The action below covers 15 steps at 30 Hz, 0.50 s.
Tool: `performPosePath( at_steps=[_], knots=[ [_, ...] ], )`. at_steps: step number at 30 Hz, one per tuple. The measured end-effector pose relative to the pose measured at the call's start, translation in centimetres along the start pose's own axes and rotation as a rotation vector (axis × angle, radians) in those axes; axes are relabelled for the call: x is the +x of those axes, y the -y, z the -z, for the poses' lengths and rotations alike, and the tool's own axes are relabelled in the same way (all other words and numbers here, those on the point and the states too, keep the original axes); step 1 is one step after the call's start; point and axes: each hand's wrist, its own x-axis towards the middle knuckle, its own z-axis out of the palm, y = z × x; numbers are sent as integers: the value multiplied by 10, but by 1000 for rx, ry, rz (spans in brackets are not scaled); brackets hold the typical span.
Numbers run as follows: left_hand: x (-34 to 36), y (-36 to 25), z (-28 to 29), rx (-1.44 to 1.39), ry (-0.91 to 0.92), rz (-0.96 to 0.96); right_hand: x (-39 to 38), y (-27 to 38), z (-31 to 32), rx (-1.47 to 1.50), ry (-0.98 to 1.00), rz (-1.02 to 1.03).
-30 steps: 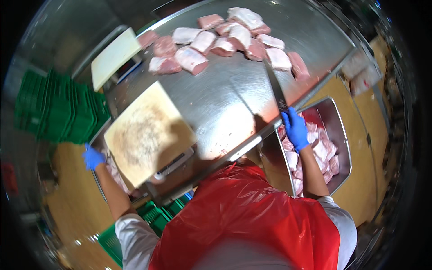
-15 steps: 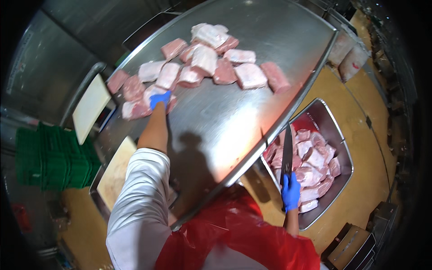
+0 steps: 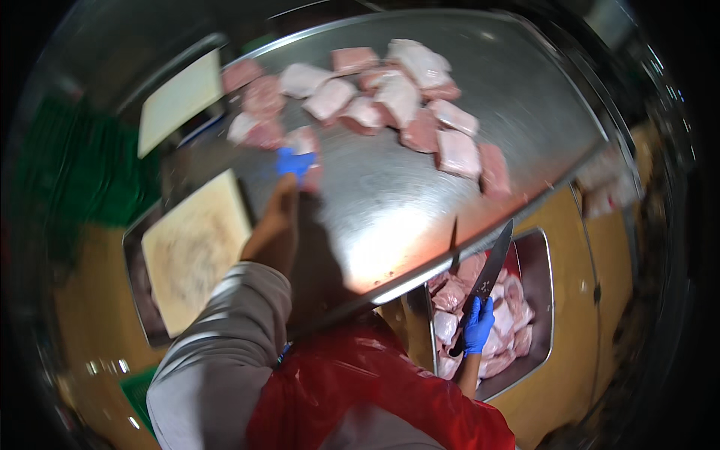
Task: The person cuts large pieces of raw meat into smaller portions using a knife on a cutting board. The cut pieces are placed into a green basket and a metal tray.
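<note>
My left hand (image 3: 295,163), in a blue glove, grips a slab of raw meat (image 3: 304,139) on the steel table (image 3: 375,195); motion blurs the fingers and they cover part of the slab. Several more pink slabs with pale fat (image 3: 398,99) lie beyond it, some stacked on others. Over to the right, my blue-gloved right hand (image 3: 478,326) is closed round the handle of a long dark knife (image 3: 493,266). Its blade points up and away, past the table's raised edge. Below the knife, a steel tub (image 3: 550,300) holds many pieces of meat (image 3: 510,319).
A stained cutting board (image 3: 196,251) rests over another steel tub (image 3: 135,259) on the left. Farther off stands a second white board (image 3: 180,101). Green crates (image 3: 82,161) are stacked at the far left. The table's raised rim (image 3: 427,279) runs between me and the tabletop.
The view has swung, so the table sits differently in the picture. My left hand has drawn a meat slab slightly apart from the pile. My right hand keeps the knife, blade now tilted more rightward.
</note>
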Motion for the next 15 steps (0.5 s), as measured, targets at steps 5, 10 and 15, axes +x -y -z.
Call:
performPosePath(
  at_steps=[5, 10, 15],
  knots=[
    [-180, -76, 29, -2308, 769, 575, 41, 21, -58, -4, 221, 171],
    [-286, -50, 124, -1624, 455, 110, 47, 89, -105, 79, 529, 248],
    [-333, -17, 284, -1137, 46, 12, 26, 137, -158, 40, 671, 324]
  ],
)
